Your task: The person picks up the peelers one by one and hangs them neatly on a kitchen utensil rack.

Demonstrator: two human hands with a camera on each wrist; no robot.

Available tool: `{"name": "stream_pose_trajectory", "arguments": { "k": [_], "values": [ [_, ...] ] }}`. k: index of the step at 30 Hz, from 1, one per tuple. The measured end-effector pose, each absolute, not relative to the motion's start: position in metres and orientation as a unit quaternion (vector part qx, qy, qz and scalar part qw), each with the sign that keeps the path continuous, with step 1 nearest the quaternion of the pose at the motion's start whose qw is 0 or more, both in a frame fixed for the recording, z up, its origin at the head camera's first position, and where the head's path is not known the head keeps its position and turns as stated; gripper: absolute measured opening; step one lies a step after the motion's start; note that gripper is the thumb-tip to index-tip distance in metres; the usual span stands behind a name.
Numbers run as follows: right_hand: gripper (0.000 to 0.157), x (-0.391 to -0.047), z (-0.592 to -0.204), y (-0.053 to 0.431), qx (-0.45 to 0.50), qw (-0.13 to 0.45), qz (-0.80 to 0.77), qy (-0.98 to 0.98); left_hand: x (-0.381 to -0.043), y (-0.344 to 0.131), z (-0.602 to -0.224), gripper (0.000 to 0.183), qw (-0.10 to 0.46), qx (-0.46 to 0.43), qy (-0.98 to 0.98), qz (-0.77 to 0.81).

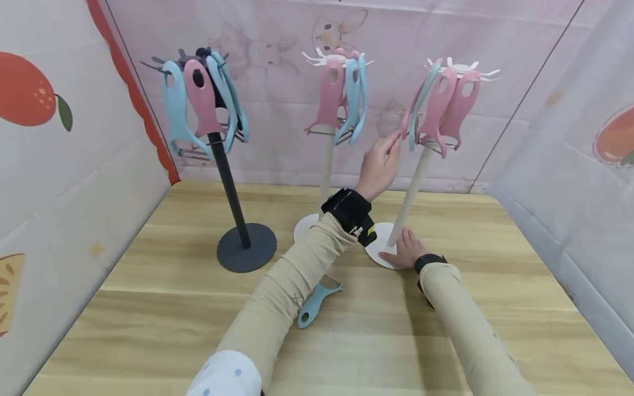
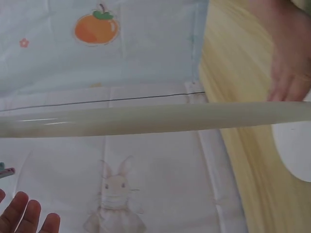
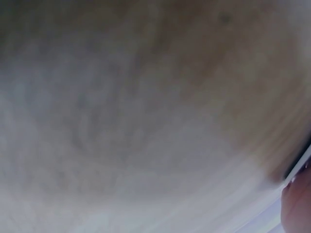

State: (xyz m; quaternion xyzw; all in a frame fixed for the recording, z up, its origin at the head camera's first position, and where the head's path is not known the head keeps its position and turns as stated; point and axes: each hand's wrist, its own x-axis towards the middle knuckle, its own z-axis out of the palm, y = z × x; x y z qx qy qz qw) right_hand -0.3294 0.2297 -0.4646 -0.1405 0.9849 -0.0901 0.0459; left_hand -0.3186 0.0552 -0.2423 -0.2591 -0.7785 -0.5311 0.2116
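Note:
My left hand (image 1: 380, 165) is raised beside the right white stand (image 1: 412, 187), its fingertips close to the lower end of a pink peeler (image 1: 405, 125) hung at that rack's left. Whether they touch it cannot be told. In the left wrist view, several loosely spread fingers (image 2: 31, 216) show at the bottom left, below a small peeler tip (image 2: 7, 172). My right hand (image 1: 406, 250) rests flat on the stand's round white base (image 1: 377, 248). Beside a blue peeler hang two more pink peelers (image 1: 443, 102). Only blurred surfaces and some skin show in the right wrist view.
Left of it stands another white rack (image 1: 328, 154) with pink and blue peelers. Farther left is a dark grey stand (image 1: 230, 187) holding blue, pink and black ones. A blue peeler (image 1: 317, 305) lies on the wooden table (image 1: 148, 308), beside my left sleeve. Printed cloth walls surround the table.

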Motion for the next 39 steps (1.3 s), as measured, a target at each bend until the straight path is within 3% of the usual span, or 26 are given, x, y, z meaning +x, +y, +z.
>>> {"name": "stream_pose_trajectory", "arguments": {
  "k": [3, 13, 18, 26, 30, 32, 39],
  "values": [
    [0.094, -0.335, -0.463, 0.234, -0.142, 0.032, -0.098, 0.984, -0.32, 0.055, -0.255, 0.035, 0.19, -0.27, -0.793, -0.512],
    [0.104, -0.339, -0.449, 0.248, -0.094, 0.098, -0.07, 0.988, -0.326, 0.062, -0.31, 0.037, 0.05, -0.384, -0.891, -0.239],
    [0.086, -0.312, -0.423, 0.232, -0.111, 0.106, -0.054, 0.987, -0.326, 0.06, -0.341, 0.041, 0.025, -0.405, -0.908, -0.106],
    [0.071, -0.246, -0.386, 0.197, -0.172, 0.065, -0.004, 0.983, -0.334, 0.055, -0.376, 0.045, -0.02, -0.41, -0.912, -0.013],
    [0.045, -0.212, -0.377, 0.169, -0.263, 0.001, 0.007, 0.965, -0.339, 0.056, -0.388, 0.041, -0.036, -0.422, -0.906, -0.005],
    [0.04, -0.197, -0.377, 0.153, -0.322, -0.034, 0.011, 0.946, -0.341, 0.056, -0.393, 0.04, -0.048, -0.43, -0.901, -0.004],
    [0.047, -0.166, -0.391, 0.099, -0.468, -0.128, 0.106, 0.868, -0.342, 0.063, -0.399, 0.043, -0.136, -0.422, -0.896, -0.003]
  ]
}}
